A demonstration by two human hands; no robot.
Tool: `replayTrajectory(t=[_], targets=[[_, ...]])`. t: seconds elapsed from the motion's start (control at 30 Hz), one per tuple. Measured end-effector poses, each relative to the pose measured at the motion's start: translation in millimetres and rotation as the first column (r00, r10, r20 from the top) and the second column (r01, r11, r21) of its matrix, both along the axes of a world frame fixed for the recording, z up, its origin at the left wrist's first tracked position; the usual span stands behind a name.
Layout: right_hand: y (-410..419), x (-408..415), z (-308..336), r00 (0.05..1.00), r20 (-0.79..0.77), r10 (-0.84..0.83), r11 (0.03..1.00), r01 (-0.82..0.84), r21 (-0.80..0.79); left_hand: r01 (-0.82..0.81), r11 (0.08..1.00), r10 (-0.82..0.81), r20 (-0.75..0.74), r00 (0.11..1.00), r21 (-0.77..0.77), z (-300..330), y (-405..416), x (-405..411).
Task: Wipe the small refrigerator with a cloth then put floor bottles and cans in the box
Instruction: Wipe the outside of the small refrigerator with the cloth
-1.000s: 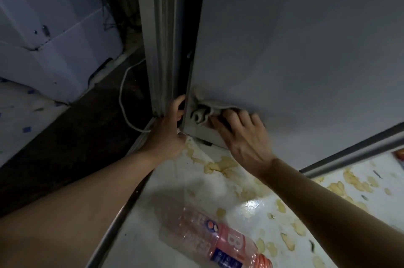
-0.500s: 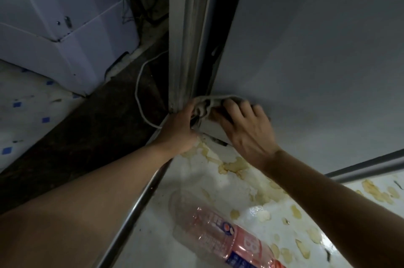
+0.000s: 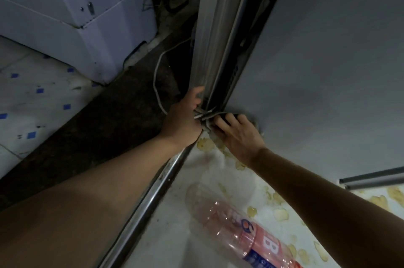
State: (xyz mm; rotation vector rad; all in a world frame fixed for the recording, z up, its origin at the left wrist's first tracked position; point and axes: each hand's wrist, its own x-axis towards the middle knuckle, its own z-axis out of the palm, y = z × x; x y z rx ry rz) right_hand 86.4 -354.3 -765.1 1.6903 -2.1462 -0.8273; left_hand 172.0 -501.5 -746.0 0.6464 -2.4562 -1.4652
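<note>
Gripping cloth w/ left hand, right hand pressing

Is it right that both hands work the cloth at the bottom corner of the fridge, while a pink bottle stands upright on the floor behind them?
Not quite. The head view shows the bottle lying on its side on the floor, not upright. The rest holds: the left hand and right hand are on the cloth at the bottom corner of the fridge.
</note>
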Motion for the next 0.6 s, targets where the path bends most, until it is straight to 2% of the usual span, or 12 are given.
replayTrajectory(t=[0.07,0.2,0.43,0.6], targets=[[-7.0,0.8,-5.3,0.997,0.064,-0.036,0.998,0.032,0.055,0.034,0.999,-0.033,0.052,0.998,-0.021,1.0,0.4,-1.0],[-11.3,3.3,-6.8,0.995,0.061,-0.073,0.996,0.069,0.056,0.114,0.993,-0.112,0.131,0.985,-0.013,1.0,9.8,-3.9],[1.9,2.0,-10.8,0.989,0.062,-0.135,0.986,0.128,0.105,0.158,0.987,-0.156,0.118,0.981,-0.008,8.6,21.8,-16.2],[14.1,2.8,-7.9,0.991,0.047,-0.123,0.991,0.120,0.051,0.146,0.989,-0.143,0.100,0.985,-0.023,9.8,30.6,-19.5]])
